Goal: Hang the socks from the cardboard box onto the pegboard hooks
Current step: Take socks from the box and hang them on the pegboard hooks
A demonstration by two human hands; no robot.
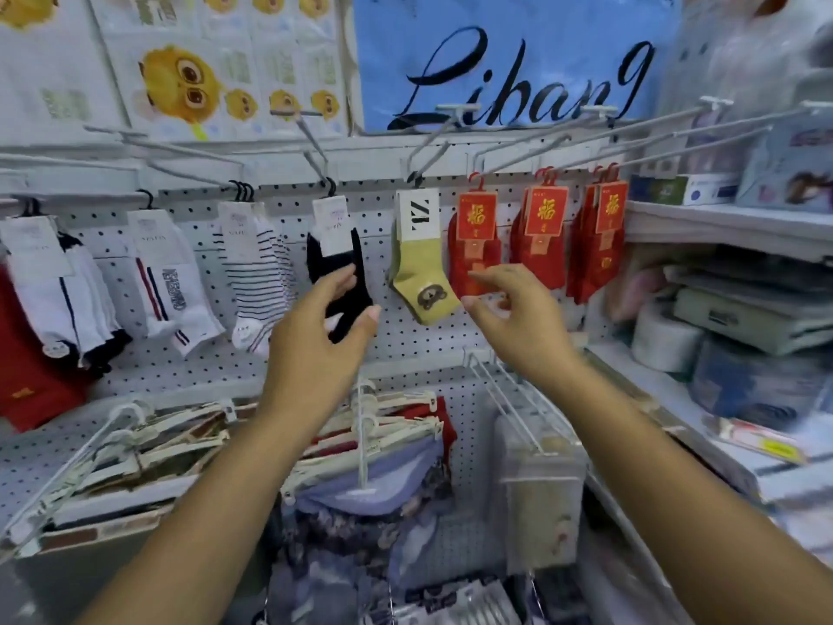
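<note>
On the white pegboard (212, 381) a row of socks hangs from hooks: white ones (167, 272), a striped pair (257, 281), a black sock (336, 259), a yellow-green sock with a bear (421, 277) and red carded socks (475, 245). My left hand (320, 336) is raised in front of the black sock's lower part, fingers and thumb spread in a loose curve on either side of it, gripping nothing that I can see. My right hand (514, 313) hovers between the yellow-green sock and the red socks, fingers loosely curled and empty. No cardboard box is in view.
Long bare hook arms (586, 142) jut out above the socks. Below hang white plastic hangers (135, 448) with garments and a wire hook (505, 399) with packets. Shelves (721, 227) at the right hold stacked packaged goods. Posters and a blue sign (518, 60) cover the wall above.
</note>
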